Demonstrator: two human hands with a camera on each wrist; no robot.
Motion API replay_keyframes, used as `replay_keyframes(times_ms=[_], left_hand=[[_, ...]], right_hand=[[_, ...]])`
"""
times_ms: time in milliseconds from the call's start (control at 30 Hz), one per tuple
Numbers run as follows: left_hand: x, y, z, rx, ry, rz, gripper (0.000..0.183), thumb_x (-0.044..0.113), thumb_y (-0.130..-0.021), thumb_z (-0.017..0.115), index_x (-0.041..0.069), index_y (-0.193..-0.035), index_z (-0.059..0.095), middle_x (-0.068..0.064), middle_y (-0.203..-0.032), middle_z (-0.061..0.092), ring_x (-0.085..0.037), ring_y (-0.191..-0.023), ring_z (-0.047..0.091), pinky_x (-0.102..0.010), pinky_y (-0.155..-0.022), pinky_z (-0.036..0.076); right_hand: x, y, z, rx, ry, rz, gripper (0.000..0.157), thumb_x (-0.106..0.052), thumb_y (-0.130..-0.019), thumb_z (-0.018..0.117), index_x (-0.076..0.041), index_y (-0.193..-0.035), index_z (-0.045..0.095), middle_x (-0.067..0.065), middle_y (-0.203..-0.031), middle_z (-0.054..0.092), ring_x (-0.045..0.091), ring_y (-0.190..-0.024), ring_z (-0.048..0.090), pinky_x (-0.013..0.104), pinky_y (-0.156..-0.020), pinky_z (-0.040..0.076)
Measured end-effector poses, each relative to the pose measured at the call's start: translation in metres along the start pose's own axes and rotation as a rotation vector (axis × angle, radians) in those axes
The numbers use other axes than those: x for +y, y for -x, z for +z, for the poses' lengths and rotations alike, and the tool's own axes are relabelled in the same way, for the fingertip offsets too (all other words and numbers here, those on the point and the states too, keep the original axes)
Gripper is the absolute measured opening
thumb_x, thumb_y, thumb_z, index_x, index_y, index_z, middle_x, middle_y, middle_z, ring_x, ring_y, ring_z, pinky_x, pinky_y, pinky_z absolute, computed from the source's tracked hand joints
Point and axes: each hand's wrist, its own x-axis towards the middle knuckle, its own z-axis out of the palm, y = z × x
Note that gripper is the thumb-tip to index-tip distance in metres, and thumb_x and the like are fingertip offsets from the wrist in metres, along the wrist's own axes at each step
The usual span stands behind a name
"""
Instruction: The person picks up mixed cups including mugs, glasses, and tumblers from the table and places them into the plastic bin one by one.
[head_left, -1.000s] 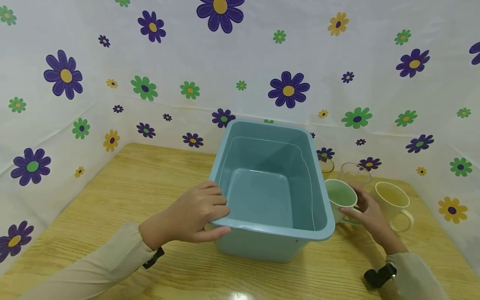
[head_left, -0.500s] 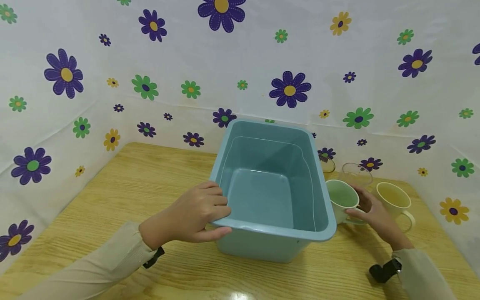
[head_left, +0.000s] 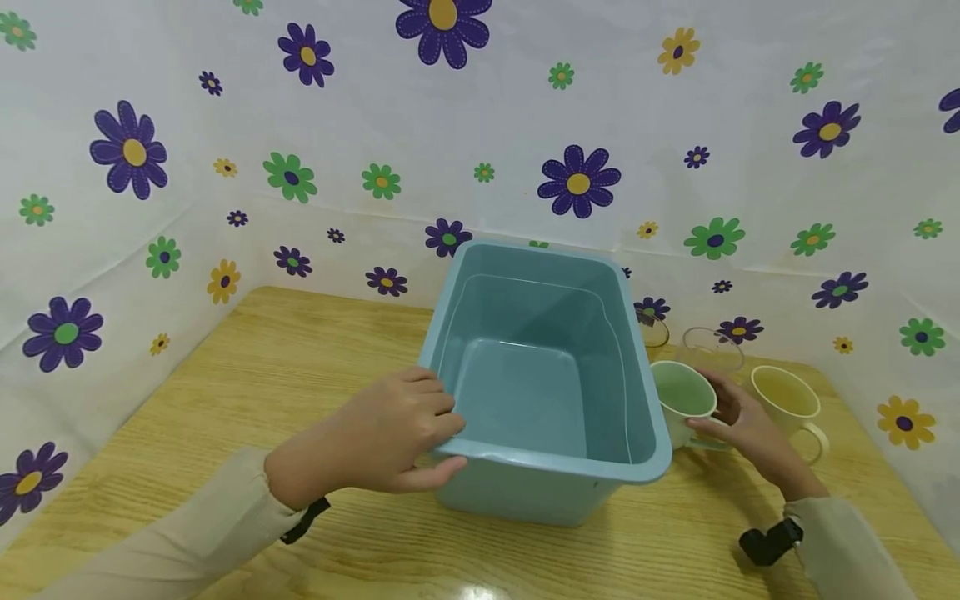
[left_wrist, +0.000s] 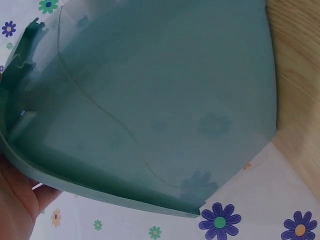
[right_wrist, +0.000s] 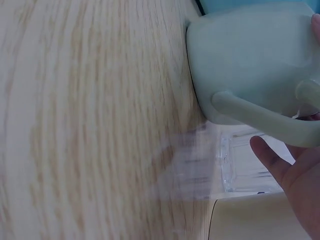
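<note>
A deep blue-grey plastic tub stands in the middle of the wooden table. My left hand grips its near left corner, fingers curled over the rim and thumb outside. In the left wrist view, the tub's outer wall fills most of the frame, with part of the left hand at the rim. On the tub's right stands a pale green mug, upright on the table. My right hand holds this mug near its rim, on the handle side. The mug's handle shows in the right wrist view.
A cream mug with a yellow inside stands just right of my right hand. Behind the green mug is a clear glass; another glass is partly hidden by the tub. A flower-patterned sheet hangs behind the table.
My right hand has shifted very slightly to the right with the green mug. My left wrist has moved a little to the left, its grip on the tub's rim kept.
</note>
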Motion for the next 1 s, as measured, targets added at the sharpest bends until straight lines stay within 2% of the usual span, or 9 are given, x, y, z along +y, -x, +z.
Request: replay_keyframes(times_ms=[67, 167, 333, 567, 733, 867, 1000], left_hand=[[0.004, -0.001, 0.000, 0.003, -0.025, 0.001, 0.033, 0.036, -0.092, 0.040, 0.014, -0.071, 0.054, 0.005, -0.057, 0.046, -0.010, -0.055, 0.047, -0.028, -0.065, 0.046], [0.008, -0.001, 0.001, 0.022, -0.046, -0.009, 0.035, 0.034, -0.094, 0.033, 0.014, -0.076, 0.055, 0.004, -0.062, 0.049, -0.013, -0.060, 0.051, -0.031, -0.069, 0.047], [0.011, 0.001, 0.003, 0.028, -0.003, -0.076, 0.044, 0.036, -0.097, 0.024, 0.016, -0.073, 0.056, 0.003, -0.067, 0.051, -0.015, -0.067, 0.050, -0.038, -0.079, 0.046], [0.013, 0.003, 0.001, -0.018, 0.036, -0.129, 0.036, 0.036, -0.094, 0.035, 0.016, -0.076, 0.060, 0.004, -0.069, 0.057, -0.015, -0.069, 0.053, -0.045, -0.088, 0.045], [0.015, 0.003, 0.002, -0.031, 0.034, -0.153, 0.033, 0.036, -0.092, 0.038, 0.016, -0.079, 0.061, 0.001, -0.075, 0.057, -0.017, -0.077, 0.053, -0.041, -0.088, 0.044], [0.016, 0.002, 0.000, -0.041, 0.027, -0.181, 0.032, 0.036, -0.091, 0.040, 0.017, -0.078, 0.062, -0.001, -0.081, 0.053, -0.020, -0.082, 0.047, -0.039, -0.085, 0.041], [0.014, 0.000, -0.006, -0.097, 0.017, -0.197, 0.033, 0.040, -0.092, 0.042, 0.019, -0.080, 0.065, -0.001, -0.084, 0.058, -0.021, -0.084, 0.052, -0.046, -0.090, 0.041]], right_hand=[[-0.001, 0.000, 0.001, 0.004, 0.017, 0.017, 0.068, -0.009, -0.088, 0.062, 0.001, -0.145, 0.025, -0.019, -0.120, 0.049, -0.009, -0.102, 0.056, 0.018, -0.076, 0.052], [-0.001, 0.000, 0.001, 0.010, 0.048, 0.033, 0.068, -0.012, -0.088, 0.062, 0.000, -0.145, 0.025, -0.017, -0.119, 0.049, -0.009, -0.100, 0.056, 0.018, -0.077, 0.051], [-0.002, 0.000, 0.002, 0.017, 0.075, 0.032, 0.069, -0.013, -0.088, 0.062, 0.000, -0.145, 0.025, -0.015, -0.120, 0.049, -0.009, -0.100, 0.056, 0.017, -0.077, 0.051], [-0.003, -0.001, 0.003, 0.022, 0.078, 0.026, 0.068, -0.013, -0.088, 0.062, -0.001, -0.145, 0.026, -0.009, -0.121, 0.049, -0.009, -0.100, 0.056, 0.016, -0.078, 0.050], [-0.002, -0.001, 0.003, 0.032, 0.081, 0.018, 0.067, -0.012, -0.088, 0.062, -0.002, -0.145, 0.027, -0.003, -0.122, 0.051, -0.008, -0.100, 0.056, 0.016, -0.078, 0.050], [-0.002, -0.001, 0.003, 0.041, 0.095, 0.016, 0.067, -0.013, -0.088, 0.062, -0.002, -0.145, 0.027, 0.007, -0.126, 0.050, -0.009, -0.100, 0.055, 0.014, -0.079, 0.049], [-0.002, -0.001, 0.003, 0.041, 0.092, 0.011, 0.067, -0.012, -0.088, 0.062, -0.002, -0.144, 0.027, 0.010, -0.127, 0.049, -0.010, -0.101, 0.055, 0.012, -0.080, 0.048]])
